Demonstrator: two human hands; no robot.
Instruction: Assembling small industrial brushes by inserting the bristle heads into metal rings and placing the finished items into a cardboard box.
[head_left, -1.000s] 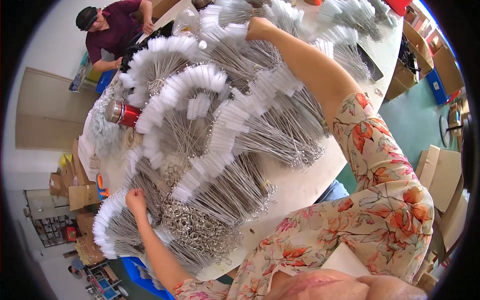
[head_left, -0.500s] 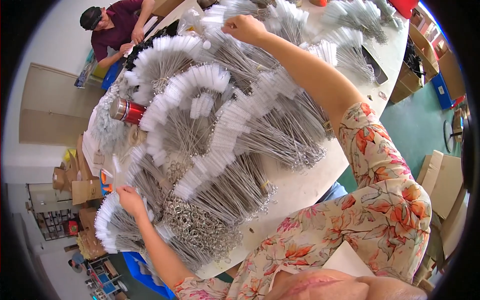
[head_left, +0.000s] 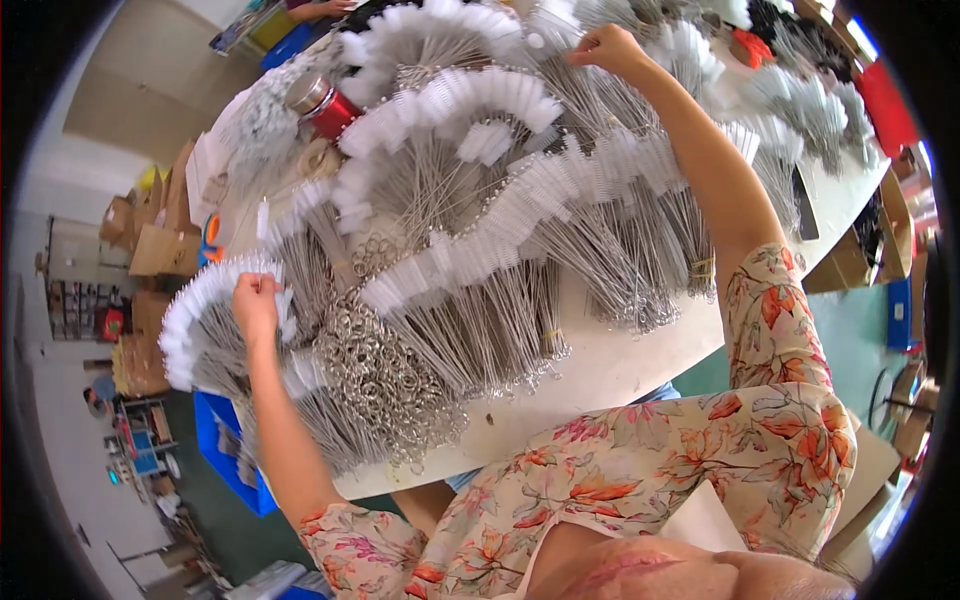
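Near the left edge of the table my left hand (head_left: 256, 300) is closed, beside a fan of white-bristled wire brushes (head_left: 190, 315). A single upright brush (head_left: 263, 220) rises just above its fingers and appears held by its thin stem, which is hard to see. At the far side my right hand (head_left: 612, 50) is pinched over grey wire stems (head_left: 575, 90); what lies between its fingertips is too small to make out. Between my arms, rows of looped-end wire brushes (head_left: 480, 255) cover the tabletop. Silvery wire loops (head_left: 375, 360) are heaped near my left forearm.
A red flask with a steel lid (head_left: 325, 108) lies at the back left, near a roll of tape (head_left: 318, 158). Orange-handled scissors (head_left: 210, 238) sit at the left edge. A blue bin (head_left: 225, 450) stands below. More brush bundles (head_left: 800, 105) lie far right, beside cardboard boxes (head_left: 860, 245).
The view has swung, so the table sits higher and the co-worker is mostly out of frame. Both hands stay near the same brush piles, the left still closed and the right still pinched.
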